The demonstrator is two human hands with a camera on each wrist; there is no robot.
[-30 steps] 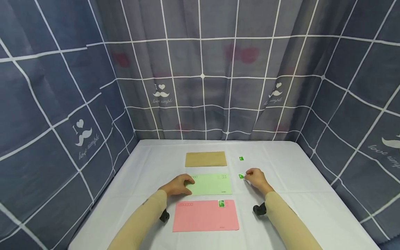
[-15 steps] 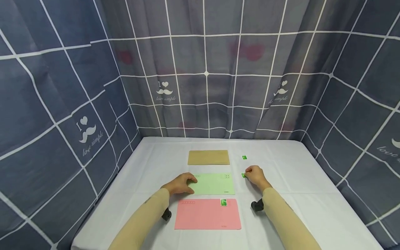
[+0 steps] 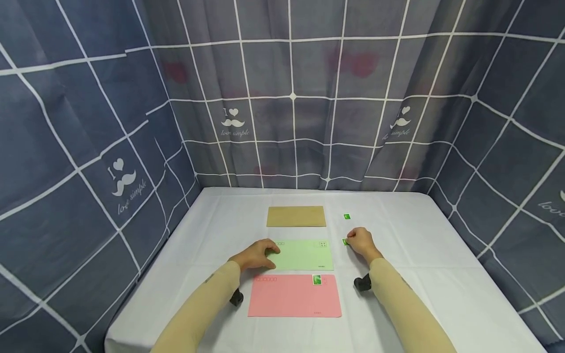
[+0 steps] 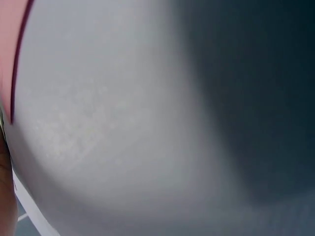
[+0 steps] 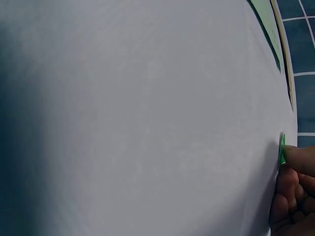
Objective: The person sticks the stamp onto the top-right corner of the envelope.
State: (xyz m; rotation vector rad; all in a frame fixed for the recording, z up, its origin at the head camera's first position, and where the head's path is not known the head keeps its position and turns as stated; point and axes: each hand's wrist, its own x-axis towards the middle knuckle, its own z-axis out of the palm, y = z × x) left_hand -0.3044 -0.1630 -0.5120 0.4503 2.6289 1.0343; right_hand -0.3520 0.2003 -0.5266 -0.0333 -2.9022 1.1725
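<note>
A light green envelope (image 3: 304,256) lies mid-table in the head view. My left hand (image 3: 256,254) rests at its left edge, thumb and fingers spread over the paper. To the envelope's right, my right hand (image 3: 363,242) pinches a small green stamp (image 5: 282,150) at its edge, its other fingers curled. The stamp's left part pokes out past the fingertips, close over the white cloth. Nearer to me lies a pink envelope (image 3: 293,297), bearing a green stamp (image 3: 317,280) near its top right. The left wrist view catches only a sliver of hand and a pink corner.
Behind the green envelope lies a brown envelope (image 3: 296,216). Another small green stamp (image 3: 347,216) lies to its right. White cloth (image 3: 397,211) covers the table, and a dark checked curtain (image 3: 265,117) encloses its back and sides.
My right hand has shifted slightly left, from beside the stamp to covering its right part with the fingertips. My left hand stays at the green envelope. The head view has tilted slightly.
</note>
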